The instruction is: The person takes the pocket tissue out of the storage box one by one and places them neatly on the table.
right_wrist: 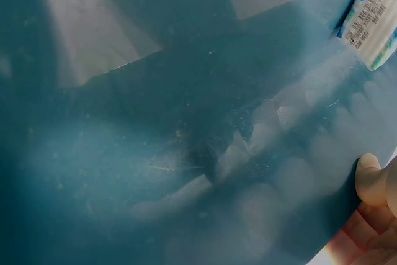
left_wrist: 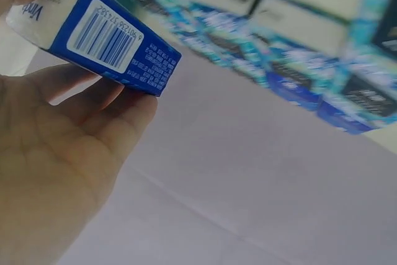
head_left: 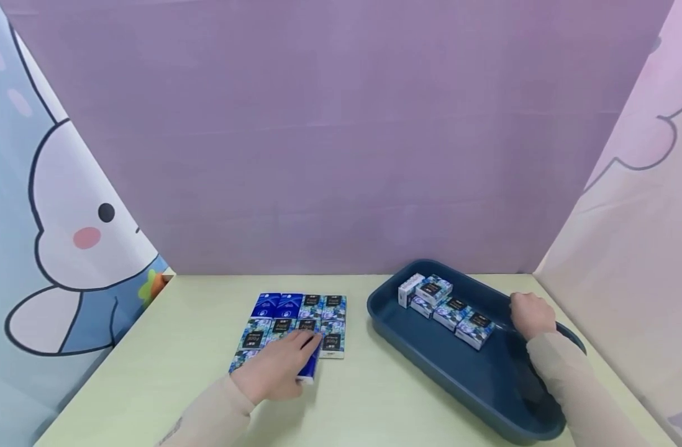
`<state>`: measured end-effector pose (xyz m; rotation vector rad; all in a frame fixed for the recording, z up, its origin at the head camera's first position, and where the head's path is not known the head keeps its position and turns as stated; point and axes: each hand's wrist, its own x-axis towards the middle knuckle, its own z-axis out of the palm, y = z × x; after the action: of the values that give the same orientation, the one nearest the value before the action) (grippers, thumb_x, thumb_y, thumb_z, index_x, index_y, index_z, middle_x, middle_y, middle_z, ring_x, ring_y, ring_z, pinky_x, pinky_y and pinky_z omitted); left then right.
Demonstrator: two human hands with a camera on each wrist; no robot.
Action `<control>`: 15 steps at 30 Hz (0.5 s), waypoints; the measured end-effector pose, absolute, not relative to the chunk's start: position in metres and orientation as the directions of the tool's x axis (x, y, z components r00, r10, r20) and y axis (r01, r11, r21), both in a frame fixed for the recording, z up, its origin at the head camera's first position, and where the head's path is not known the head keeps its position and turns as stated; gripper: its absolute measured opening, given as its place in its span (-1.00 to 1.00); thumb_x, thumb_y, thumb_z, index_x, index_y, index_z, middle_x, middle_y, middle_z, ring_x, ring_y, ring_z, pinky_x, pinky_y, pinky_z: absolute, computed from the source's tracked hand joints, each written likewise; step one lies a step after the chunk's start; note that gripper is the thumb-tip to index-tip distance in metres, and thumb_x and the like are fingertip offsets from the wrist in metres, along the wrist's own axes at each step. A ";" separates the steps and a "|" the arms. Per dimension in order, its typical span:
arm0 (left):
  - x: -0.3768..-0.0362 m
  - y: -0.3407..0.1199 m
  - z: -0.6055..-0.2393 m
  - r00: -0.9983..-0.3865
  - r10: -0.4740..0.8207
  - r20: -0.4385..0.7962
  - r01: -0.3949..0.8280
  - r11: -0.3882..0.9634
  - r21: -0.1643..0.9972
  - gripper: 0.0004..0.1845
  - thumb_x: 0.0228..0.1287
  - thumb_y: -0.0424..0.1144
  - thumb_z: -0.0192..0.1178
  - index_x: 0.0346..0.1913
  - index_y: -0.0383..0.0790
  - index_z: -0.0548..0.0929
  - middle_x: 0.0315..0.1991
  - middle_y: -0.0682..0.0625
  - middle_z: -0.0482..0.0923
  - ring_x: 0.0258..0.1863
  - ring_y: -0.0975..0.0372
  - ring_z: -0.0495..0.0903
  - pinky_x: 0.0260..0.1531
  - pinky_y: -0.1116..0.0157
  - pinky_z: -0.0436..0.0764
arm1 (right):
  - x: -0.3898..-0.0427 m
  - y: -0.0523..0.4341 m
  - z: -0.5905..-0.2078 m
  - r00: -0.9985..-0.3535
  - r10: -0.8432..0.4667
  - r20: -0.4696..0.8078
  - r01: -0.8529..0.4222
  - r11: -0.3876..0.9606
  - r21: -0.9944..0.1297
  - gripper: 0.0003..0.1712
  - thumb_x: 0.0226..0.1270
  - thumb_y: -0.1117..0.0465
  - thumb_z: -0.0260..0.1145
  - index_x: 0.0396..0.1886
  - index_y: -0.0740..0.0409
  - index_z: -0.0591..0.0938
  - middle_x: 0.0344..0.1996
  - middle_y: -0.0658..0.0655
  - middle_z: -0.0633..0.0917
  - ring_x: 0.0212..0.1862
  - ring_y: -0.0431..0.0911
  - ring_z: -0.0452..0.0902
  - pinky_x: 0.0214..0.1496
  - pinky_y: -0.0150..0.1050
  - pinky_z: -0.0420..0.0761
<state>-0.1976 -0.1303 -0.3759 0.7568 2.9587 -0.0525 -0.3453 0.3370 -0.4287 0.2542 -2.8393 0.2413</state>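
Observation:
My left hand [head_left: 282,366] holds a blue tissue pack [head_left: 309,370] between thumb and fingers at the near side of the laid-out packs. In the left wrist view the pack [left_wrist: 118,41] shows its barcode, and the fingers lie along its underside. On the table are rows of floral tissue packs [head_left: 333,340], with two blue packs [head_left: 289,304] at the far left; my hand hides part of the near row. My right hand [head_left: 533,315] grips the right rim of a dark blue tray [head_left: 475,375], its thumb [right_wrist: 368,181] over the edge in the right wrist view.
Several floral packs [head_left: 454,312] lie in a slanting line in the tray's far part, one standing on its side [head_left: 410,290]. The tray sits at an angle on the pale table [head_left: 179,347]. A purple cloth wall [head_left: 341,149] rises behind, with printed curtains either side.

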 end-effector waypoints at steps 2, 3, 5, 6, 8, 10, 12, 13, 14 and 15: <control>-0.194 -0.138 -0.381 -0.876 0.474 -0.093 0.476 0.880 -0.001 -0.12 -0.14 -0.24 0.32 0.34 -0.30 0.22 0.30 -0.20 0.26 0.26 -0.08 0.28 0.19 -0.01 0.37 | -0.345 0.338 -0.429 -0.944 -0.153 0.293 -0.201 0.970 -0.139 -0.90 0.10 0.43 0.17 -0.54 0.36 0.56 -0.64 0.35 0.58 -0.61 0.22 0.48 -0.70 0.06 0.43; -0.192 -0.142 -0.383 -0.878 0.470 -0.094 0.471 0.882 0.004 -0.13 -0.14 -0.24 0.33 0.34 -0.30 0.23 0.29 -0.20 0.27 0.26 -0.09 0.28 0.18 -0.01 0.37 | -0.345 0.338 -0.429 -0.942 -0.155 0.296 -0.203 0.969 -0.138 -0.90 0.10 0.43 0.17 -0.55 0.36 0.56 -0.64 0.35 0.58 -0.62 0.23 0.48 -0.71 0.05 0.43; -0.189 -0.149 -0.386 -0.880 0.465 -0.095 0.466 0.885 0.013 -0.13 -0.15 -0.25 0.33 0.33 -0.31 0.24 0.28 -0.21 0.27 0.25 -0.09 0.28 0.19 0.00 0.37 | -0.345 0.339 -0.429 -0.942 -0.154 0.299 -0.203 0.969 -0.139 -0.90 0.11 0.43 0.17 -0.55 0.36 0.56 -0.63 0.35 0.59 -0.61 0.23 0.48 -0.71 0.05 0.43; -0.188 -0.151 -0.388 -0.882 0.461 -0.092 0.462 0.887 0.019 -0.12 -0.17 -0.26 0.33 0.33 -0.32 0.24 0.27 -0.22 0.28 0.25 -0.10 0.28 0.18 -0.01 0.38 | -0.345 0.339 -0.429 -0.942 -0.154 0.299 -0.202 0.969 -0.139 -0.89 0.11 0.43 0.16 -0.55 0.37 0.56 -0.63 0.35 0.58 -0.61 0.23 0.48 -0.70 0.05 0.43; -0.186 -0.155 -0.390 -0.886 0.454 -0.090 0.454 0.891 0.025 -0.12 -0.19 -0.26 0.34 0.32 -0.33 0.26 0.26 -0.22 0.30 0.24 -0.09 0.30 0.17 -0.01 0.39 | -0.345 0.340 -0.428 -0.942 -0.149 0.301 -0.199 0.970 -0.142 -0.89 0.12 0.42 0.16 -0.54 0.37 0.57 -0.63 0.36 0.59 -0.61 0.24 0.48 -0.70 0.06 0.43; -0.185 -0.159 -0.394 -0.887 0.452 -0.090 0.452 0.892 0.027 -0.11 -0.20 -0.25 0.35 0.31 -0.34 0.26 0.25 -0.23 0.31 0.23 -0.09 0.31 0.17 -0.01 0.39 | -0.345 0.340 -0.427 -0.943 -0.145 0.301 -0.195 0.970 -0.144 -0.88 0.13 0.42 0.15 -0.53 0.38 0.57 -0.62 0.37 0.59 -0.60 0.24 0.48 -0.69 0.07 0.43; -0.183 -0.162 -0.398 -0.888 0.450 -0.099 0.449 0.893 0.033 -0.11 -0.20 -0.22 0.37 0.31 -0.34 0.27 0.25 -0.23 0.31 0.23 -0.10 0.31 0.17 -0.01 0.39 | -0.344 0.339 -0.426 -0.945 -0.145 0.295 -0.195 0.970 -0.149 -0.89 0.13 0.43 0.15 -0.53 0.38 0.57 -0.62 0.37 0.59 -0.60 0.25 0.48 -0.69 0.08 0.44; -0.182 -0.164 -0.400 -0.889 0.446 -0.106 0.445 0.895 0.038 -0.10 -0.19 -0.20 0.37 0.31 -0.34 0.26 0.25 -0.24 0.30 0.23 -0.10 0.31 0.17 -0.01 0.39 | -0.344 0.339 -0.426 -0.945 -0.145 0.292 -0.196 0.969 -0.153 -0.89 0.13 0.43 0.15 -0.52 0.38 0.57 -0.61 0.37 0.59 -0.60 0.25 0.48 -0.69 0.08 0.44; -0.181 -0.166 -0.402 -0.888 0.445 -0.113 0.443 0.896 0.043 -0.10 -0.18 -0.19 0.38 0.31 -0.34 0.26 0.26 -0.25 0.30 0.23 -0.11 0.30 0.16 -0.01 0.40 | -0.344 0.338 -0.426 -0.946 -0.147 0.288 -0.197 0.968 -0.155 -0.89 0.13 0.43 0.15 -0.52 0.38 0.57 -0.61 0.38 0.59 -0.59 0.25 0.48 -0.68 0.08 0.44; -0.180 -0.167 -0.405 -0.888 0.443 -0.125 0.440 0.897 0.050 -0.10 -0.17 -0.18 0.38 0.32 -0.34 0.25 0.26 -0.24 0.29 0.23 -0.11 0.30 0.15 -0.02 0.41 | -0.344 0.338 -0.426 -0.947 -0.148 0.285 -0.198 0.967 -0.158 -0.89 0.13 0.43 0.15 -0.51 0.38 0.58 -0.61 0.38 0.59 -0.59 0.25 0.49 -0.68 0.08 0.44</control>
<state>-0.1800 -0.1671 -0.4046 0.6846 2.9289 0.0305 -0.3439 0.3379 -0.4264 0.2548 -2.8436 0.2683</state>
